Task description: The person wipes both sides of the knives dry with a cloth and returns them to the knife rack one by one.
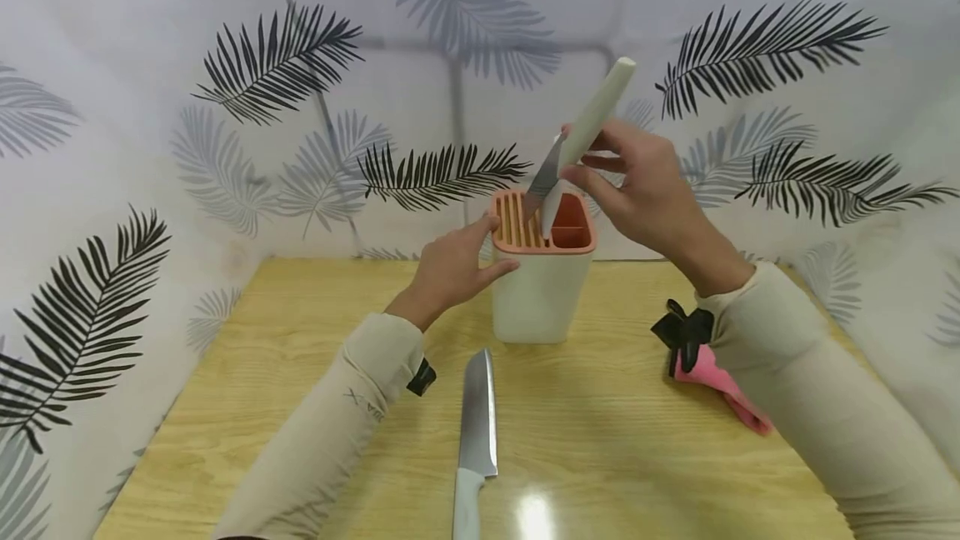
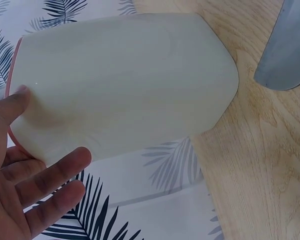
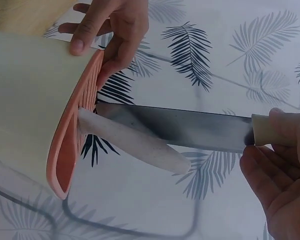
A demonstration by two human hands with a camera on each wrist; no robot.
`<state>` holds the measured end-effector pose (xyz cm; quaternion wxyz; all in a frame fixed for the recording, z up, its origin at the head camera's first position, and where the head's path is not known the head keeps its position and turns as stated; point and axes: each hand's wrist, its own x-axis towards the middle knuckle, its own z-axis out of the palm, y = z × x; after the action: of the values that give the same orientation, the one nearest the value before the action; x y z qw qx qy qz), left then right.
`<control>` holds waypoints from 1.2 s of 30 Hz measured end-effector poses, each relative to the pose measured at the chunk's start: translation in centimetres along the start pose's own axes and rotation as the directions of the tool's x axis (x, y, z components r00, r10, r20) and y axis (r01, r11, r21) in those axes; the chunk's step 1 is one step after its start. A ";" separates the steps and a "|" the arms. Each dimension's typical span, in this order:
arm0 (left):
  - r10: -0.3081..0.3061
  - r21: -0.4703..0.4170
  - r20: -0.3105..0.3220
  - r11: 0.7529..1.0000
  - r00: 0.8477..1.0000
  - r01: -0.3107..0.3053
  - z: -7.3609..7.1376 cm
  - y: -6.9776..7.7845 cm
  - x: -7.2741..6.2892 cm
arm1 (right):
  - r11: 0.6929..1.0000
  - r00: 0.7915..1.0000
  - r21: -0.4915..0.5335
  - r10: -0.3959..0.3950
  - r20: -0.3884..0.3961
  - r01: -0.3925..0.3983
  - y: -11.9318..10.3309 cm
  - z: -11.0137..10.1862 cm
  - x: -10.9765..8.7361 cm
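A cream knife holder [image 1: 534,298] with an orange slotted top stands upright near the table's back edge. My left hand [image 1: 453,269] holds it by the left side of its rim, thumb on the front wall [image 2: 120,80]. Above the slots, my right hand [image 1: 641,182] grips a knife [image 3: 205,127] by its pale handle, mostly hidden by the hand in the right wrist view. Its blade slants down, the tip at the slots; how far it is inserted I cannot tell. Beside that blade, another pale handle [image 3: 135,142] sticks out of the holder, its blade hidden.
A broad kitchen knife [image 1: 477,415] with a white handle lies on the wooden table [image 1: 300,332] in front of the holder, blade pointing toward it. A pink cloth [image 1: 716,382] lies partly under the right forearm. Leaf-patterned sheeting [image 1: 420,107] hangs behind the table.
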<state>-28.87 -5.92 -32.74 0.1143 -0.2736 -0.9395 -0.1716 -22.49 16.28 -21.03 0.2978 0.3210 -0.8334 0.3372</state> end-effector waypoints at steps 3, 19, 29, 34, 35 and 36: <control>0.008 0.008 -0.016 1.000 1.000 -0.008 -0.1 0.1 0.1 | 1.000 1.000 -0.005 0.012 0.004 -0.012 0.2 -0.2 0.0; -0.040 -0.021 0.042 0.999 0.998 0.041 -0.1 0.5 0.0 | 0.963 0.928 -0.005 0.260 0.265 -0.269 4.0 6.5 -2.2; -0.041 -0.023 0.030 0.999 0.999 0.042 -0.2 0.5 -0.1 | 0.943 0.922 -0.082 0.334 0.195 -0.324 4.2 7.6 -2.8; -0.046 -0.008 0.027 0.999 0.999 0.046 -0.2 0.5 -0.1 | 0.970 0.991 -0.207 0.131 0.011 -0.126 1.8 7.9 -4.6; -0.046 -0.003 0.026 0.999 0.999 0.047 -0.2 0.5 -0.1 | 0.973 0.999 -0.225 0.048 -0.002 -0.048 1.1 8.1 -5.4; -0.045 0.000 0.018 0.999 0.999 0.045 -0.2 0.4 0.0 | 0.970 0.999 -0.240 -0.045 0.011 0.047 0.3 8.4 -6.1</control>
<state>-28.58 -5.67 -32.45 0.1017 -0.2541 -0.9463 -0.1720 -21.27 12.12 -30.54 0.3400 0.3028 -0.8612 0.2261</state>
